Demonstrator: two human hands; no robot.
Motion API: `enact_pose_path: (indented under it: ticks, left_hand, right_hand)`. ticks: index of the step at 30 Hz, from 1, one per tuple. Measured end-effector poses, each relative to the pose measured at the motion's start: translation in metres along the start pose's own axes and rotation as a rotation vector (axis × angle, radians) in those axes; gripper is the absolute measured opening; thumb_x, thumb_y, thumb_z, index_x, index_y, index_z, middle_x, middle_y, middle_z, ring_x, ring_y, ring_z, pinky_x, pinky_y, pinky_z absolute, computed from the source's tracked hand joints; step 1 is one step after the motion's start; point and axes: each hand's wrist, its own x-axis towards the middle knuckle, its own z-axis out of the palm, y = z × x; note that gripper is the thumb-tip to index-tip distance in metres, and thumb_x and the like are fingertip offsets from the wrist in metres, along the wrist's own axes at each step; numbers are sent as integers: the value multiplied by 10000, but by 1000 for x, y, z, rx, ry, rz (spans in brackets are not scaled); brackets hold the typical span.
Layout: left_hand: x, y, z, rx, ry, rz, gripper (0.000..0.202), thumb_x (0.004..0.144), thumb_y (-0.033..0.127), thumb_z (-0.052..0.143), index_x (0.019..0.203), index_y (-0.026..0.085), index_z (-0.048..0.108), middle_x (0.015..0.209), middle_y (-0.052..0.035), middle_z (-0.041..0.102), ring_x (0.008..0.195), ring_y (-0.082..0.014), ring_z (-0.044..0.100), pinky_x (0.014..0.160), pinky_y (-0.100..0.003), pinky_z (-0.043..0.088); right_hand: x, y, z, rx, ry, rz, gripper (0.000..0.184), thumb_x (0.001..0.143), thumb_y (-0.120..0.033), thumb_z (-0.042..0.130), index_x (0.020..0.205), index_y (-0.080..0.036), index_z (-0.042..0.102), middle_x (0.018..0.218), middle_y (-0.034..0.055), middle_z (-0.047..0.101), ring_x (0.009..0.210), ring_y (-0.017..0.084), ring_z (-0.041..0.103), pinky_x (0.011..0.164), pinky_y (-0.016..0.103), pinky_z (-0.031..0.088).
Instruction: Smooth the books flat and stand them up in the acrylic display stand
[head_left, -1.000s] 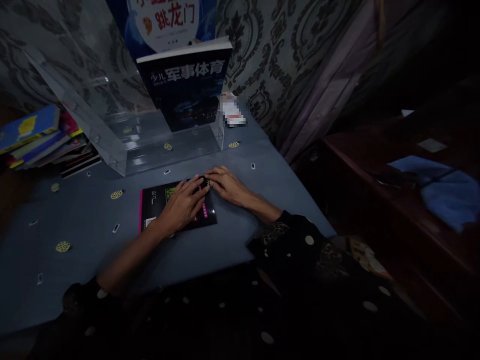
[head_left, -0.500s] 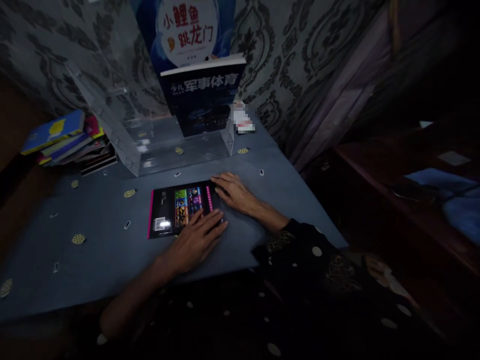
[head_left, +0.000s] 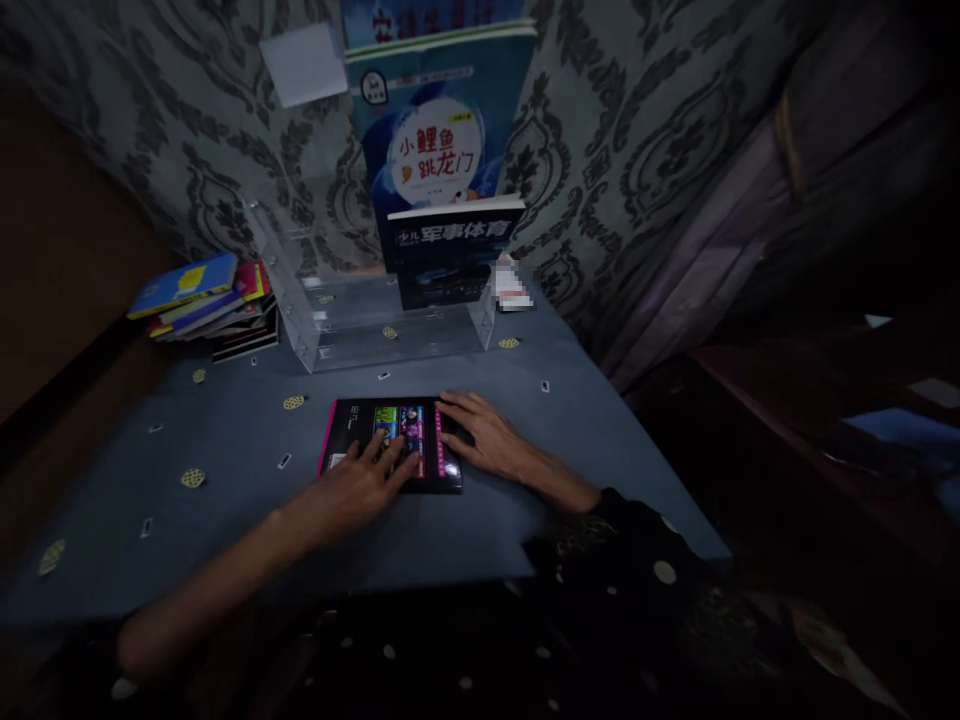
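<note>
A thin black book with a pink edge and bright pictures lies flat on the blue-grey table. My left hand rests on its near half, fingers stretched flat over the cover. At the book's right edge lies my right hand, fingers spread and flat, partly on the cover. Neither hand grips anything.
A clear acrylic stand at the back holds a dark book and a taller blue one against the patterned wall. A stack of books lies at the back left. Dark furniture stands to the right.
My left hand slid from the book's far right part to its near edge, then settled on the near half. The view tilted upward, showing more of the wall and upright books.
</note>
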Motion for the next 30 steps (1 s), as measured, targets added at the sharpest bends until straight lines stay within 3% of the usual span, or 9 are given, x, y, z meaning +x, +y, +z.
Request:
enact_pose_path:
  ticks: [4,8,12,15,19,21,25,27,30]
  left_hand:
    - [5,11,4,81,11,-29,597,930,77,431,1520,154,385,1506,-248,446,1354,-445,462,946,-588,495]
    - [0,4,-2,137,103,-47,511,928,43,421,1419,146,515,1418,-188,567,1282,-366,550,947,-507,503]
    - [0,-22,-46,127,325,-65,319,937,45,439,1094,180,682,1013,-94,731,957,-238,661,950,-444,490]
    - [12,-36,-90,175,459,-104,291,955,71,439,848,200,678,751,-36,658,794,-207,602,1021,-510,433]
    - [34,-29,-117,146,313,105,242,901,122,586,708,244,668,772,-22,655,973,-241,565,1174,-569,245]
    - [41,-18,-109,117,226,235,225,845,123,655,676,269,678,833,-21,686,1058,-249,551,1192,-517,240]
    - [39,3,-69,163,179,424,179,846,137,666,727,264,707,939,-46,713,1144,-261,553,1135,-447,333]
    - [30,10,-51,108,197,447,120,879,147,637,833,230,711,961,-66,706,1108,-254,586,1081,-418,384]
    - [14,23,-31,-6,217,320,112,927,169,584,1003,185,665,1090,-98,692,1137,-258,592,1076,-445,388]
  right_hand:
    - [-6,-4,0,15,-8,13,515,971,-502,521,1374,-186,573,1435,177,547,1344,322,485,1091,616,417]
    - [-13,-14,-2,44,-30,51,549,960,-553,519,1358,-183,593,1458,185,522,1367,336,462,1114,624,381]
    - [-13,-44,-5,235,-34,77,525,967,-546,511,1349,-197,600,1389,169,585,1331,319,493,1113,601,381]
    - [-7,-71,-3,578,-118,59,493,1011,-549,399,1294,-223,637,1236,96,686,1187,260,604,1069,512,448]
    - [2,-77,7,917,-117,191,583,980,-645,372,1075,-191,725,1008,58,736,1012,245,669,986,445,512]
    - [3,-66,14,956,30,309,561,942,-667,440,1046,-194,723,987,65,732,1001,248,673,973,433,522]
    - [-3,-40,21,944,233,455,475,944,-566,491,1240,-225,639,1096,92,711,1018,241,689,929,423,561]
    - [-7,-34,20,833,248,446,427,963,-473,482,1287,-225,606,1126,103,699,1040,244,686,881,415,584]
    - [-2,-34,16,476,233,285,361,967,-338,494,1289,-220,606,1210,117,661,1149,261,630,972,465,537]
